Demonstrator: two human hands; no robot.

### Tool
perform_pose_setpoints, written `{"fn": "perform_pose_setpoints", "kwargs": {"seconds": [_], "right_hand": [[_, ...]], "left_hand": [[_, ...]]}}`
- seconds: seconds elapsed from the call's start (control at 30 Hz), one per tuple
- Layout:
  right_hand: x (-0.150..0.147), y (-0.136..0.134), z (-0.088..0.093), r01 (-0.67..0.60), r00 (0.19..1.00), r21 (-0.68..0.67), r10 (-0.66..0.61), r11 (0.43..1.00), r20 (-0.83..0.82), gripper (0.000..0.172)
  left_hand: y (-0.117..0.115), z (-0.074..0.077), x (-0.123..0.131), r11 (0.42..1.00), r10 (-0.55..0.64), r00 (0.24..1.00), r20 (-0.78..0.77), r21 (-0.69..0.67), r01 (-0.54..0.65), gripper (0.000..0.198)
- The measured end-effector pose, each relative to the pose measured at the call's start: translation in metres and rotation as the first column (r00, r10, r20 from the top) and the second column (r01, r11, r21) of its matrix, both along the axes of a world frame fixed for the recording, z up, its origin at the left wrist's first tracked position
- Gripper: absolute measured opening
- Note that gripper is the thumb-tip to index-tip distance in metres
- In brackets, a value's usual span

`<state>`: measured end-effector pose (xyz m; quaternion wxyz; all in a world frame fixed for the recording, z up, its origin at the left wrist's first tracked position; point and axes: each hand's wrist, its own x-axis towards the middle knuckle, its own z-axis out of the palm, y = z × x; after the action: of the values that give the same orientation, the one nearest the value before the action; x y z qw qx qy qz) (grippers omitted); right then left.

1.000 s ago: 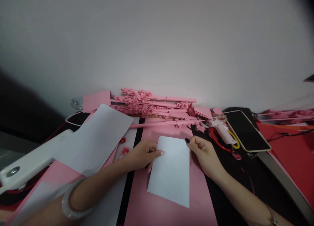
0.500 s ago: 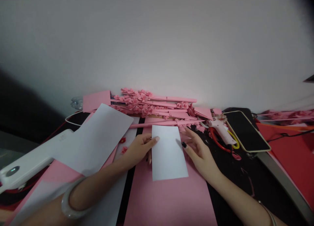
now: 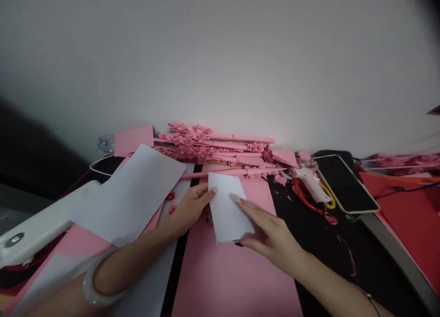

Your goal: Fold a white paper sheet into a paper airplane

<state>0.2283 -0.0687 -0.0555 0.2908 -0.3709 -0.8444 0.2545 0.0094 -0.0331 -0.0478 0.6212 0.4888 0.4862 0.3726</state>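
A small white sheet of paper is held slightly tilted above a long pink sheet. My left hand pinches its upper left edge, thumb on top and the other fingers partly hidden behind. On the lower right side, my right hand has its fingers laid over the paper's face, with the thumb by the bottom edge, so the sheet is gripped between them. A larger white sheet lies to the left of my hands, over pink paper. Small red and pink paper flowers rest beside my left wrist.
Pink paper flowers on stems are heaped along the wall. At right lie a pink glue gun, a phone, red and yellow rings and red sheets. A long white device sits at left.
My right hand has moved from beside the paper's right edge onto its lower right part. The paper has tilted and looks narrower. My left hand keeps its pinch.
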Motion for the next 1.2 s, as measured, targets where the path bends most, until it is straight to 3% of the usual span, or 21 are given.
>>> {"fn": "perform_pose_setpoints", "kwargs": {"seconds": [0.1,0.2,0.37,0.43,0.5,0.6,0.67,0.73,0.87,0.93,1.03,1.13,1.2], "right_hand": [[0.002,0.001,-0.002,0.026,0.999,0.029,-0.025,0.999,-0.024,0.049],[0.003,0.000,0.000,0.094,0.994,0.058,-0.090,0.994,-0.063,0.039],[0.002,0.001,0.002,0.269,0.938,-0.142,-0.292,0.953,-0.186,0.020],[0.001,0.004,0.001,0.330,0.866,-0.272,-0.405,0.904,-0.294,0.009],[0.000,0.008,0.000,0.344,0.742,-0.422,-0.518,0.839,-0.425,0.010],[0.001,0.016,-0.003,0.238,0.517,-0.636,-0.650,0.734,-0.557,0.013],[0.005,0.021,-0.004,0.171,0.452,-0.714,-0.698,0.679,-0.555,0.015],[0.012,0.025,-0.003,0.199,0.482,-0.718,-0.704,0.667,-0.521,0.020],[0.022,0.024,0.007,0.368,0.686,-0.517,-0.601,0.773,-0.410,0.037],[0.024,0.021,0.014,0.392,0.759,-0.469,-0.566,0.792,-0.321,0.046],[0.026,0.020,0.021,0.372,0.786,-0.567,-0.574,0.735,-0.229,0.054],[0.032,0.024,0.022,0.369,0.826,-0.664,-0.557,0.650,-0.086,0.036],[0.037,0.028,0.020,0.397,0.855,-0.665,-0.519,0.632,0.017,0.028]], "left_hand": [[0.000,0.000,0.000,1.000,0.007,1.000,-0.001,0.008,-0.007,0.030],[0.000,0.003,0.000,1.000,0.012,1.000,0.007,0.015,-0.012,0.033],[-0.001,0.004,0.000,0.999,-0.025,0.997,0.069,0.027,0.023,0.037],[-0.002,0.001,0.000,0.999,-0.008,0.998,0.064,0.048,0.005,0.046],[-0.002,-0.001,-0.001,0.994,0.052,0.998,0.037,0.097,-0.055,0.060],[-0.002,-0.004,-0.003,0.963,0.150,0.986,-0.078,0.236,-0.128,0.069],[-0.003,-0.002,-0.005,0.934,0.188,0.958,-0.216,0.340,-0.106,0.062],[-0.005,0.000,-0.006,0.902,0.219,0.907,-0.359,0.429,-0.048,0.050],[-0.011,0.004,-0.006,0.864,0.201,0.861,-0.468,0.499,0.070,0.039],[-0.014,0.004,-0.005,0.851,0.169,0.860,-0.481,0.512,0.118,0.039],[-0.017,0.004,-0.004,0.826,0.130,0.859,-0.495,0.533,0.183,0.041],[-0.017,0.006,-0.005,0.820,0.162,0.829,-0.536,0.541,0.189,0.042],[-0.015,0.008,-0.007,0.810,0.234,0.762,-0.604,0.554,0.190,0.042]]}}
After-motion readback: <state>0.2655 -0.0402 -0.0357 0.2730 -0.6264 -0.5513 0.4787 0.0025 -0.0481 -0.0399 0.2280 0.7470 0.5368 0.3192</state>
